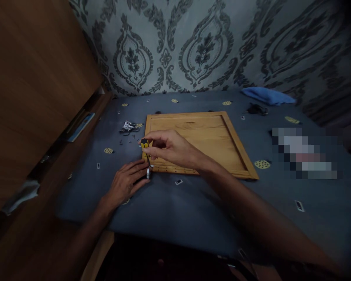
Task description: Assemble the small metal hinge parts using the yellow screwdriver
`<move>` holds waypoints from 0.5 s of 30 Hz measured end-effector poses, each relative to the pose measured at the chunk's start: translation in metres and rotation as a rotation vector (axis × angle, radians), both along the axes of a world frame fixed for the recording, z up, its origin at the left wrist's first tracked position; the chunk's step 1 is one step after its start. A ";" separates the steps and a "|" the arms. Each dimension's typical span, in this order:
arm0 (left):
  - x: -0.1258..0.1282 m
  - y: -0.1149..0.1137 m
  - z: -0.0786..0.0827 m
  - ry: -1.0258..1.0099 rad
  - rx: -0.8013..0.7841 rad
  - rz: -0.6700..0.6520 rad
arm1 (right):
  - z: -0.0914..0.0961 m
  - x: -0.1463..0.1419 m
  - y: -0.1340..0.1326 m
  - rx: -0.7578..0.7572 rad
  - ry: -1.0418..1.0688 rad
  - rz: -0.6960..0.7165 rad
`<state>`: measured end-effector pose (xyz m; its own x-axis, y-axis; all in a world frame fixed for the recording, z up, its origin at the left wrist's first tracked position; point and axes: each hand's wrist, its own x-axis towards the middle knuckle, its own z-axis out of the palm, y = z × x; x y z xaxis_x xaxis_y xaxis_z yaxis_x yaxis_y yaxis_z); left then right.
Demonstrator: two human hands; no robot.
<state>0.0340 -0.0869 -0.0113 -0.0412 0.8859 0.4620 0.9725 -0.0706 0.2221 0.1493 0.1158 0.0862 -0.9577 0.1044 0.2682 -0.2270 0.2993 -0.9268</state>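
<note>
My right hand (163,145) pinches the yellow screwdriver (145,144), pointing down at the metal piece (148,173) by the wooden board's (199,136) near left corner, where my left hand (128,180) touches, maybe holding, I can't tell.

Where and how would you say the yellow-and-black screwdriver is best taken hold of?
I'd grip its thick handle from above and the right, thumb opposing fingers, much as the right hand does. It stands roughly upright with that end on top, while the thin shaft points down at the wooden panel's near-left corner, close to the left hand.
</note>
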 end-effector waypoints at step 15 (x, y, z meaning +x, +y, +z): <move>-0.001 0.000 0.000 0.019 0.021 -0.013 | 0.000 0.000 0.002 -0.056 0.013 0.089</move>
<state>0.0332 -0.0865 -0.0116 -0.0210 0.8764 0.4812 0.9754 -0.0876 0.2021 0.1488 0.1179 0.0861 -0.9604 0.0345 0.2765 -0.2621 0.2254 -0.9384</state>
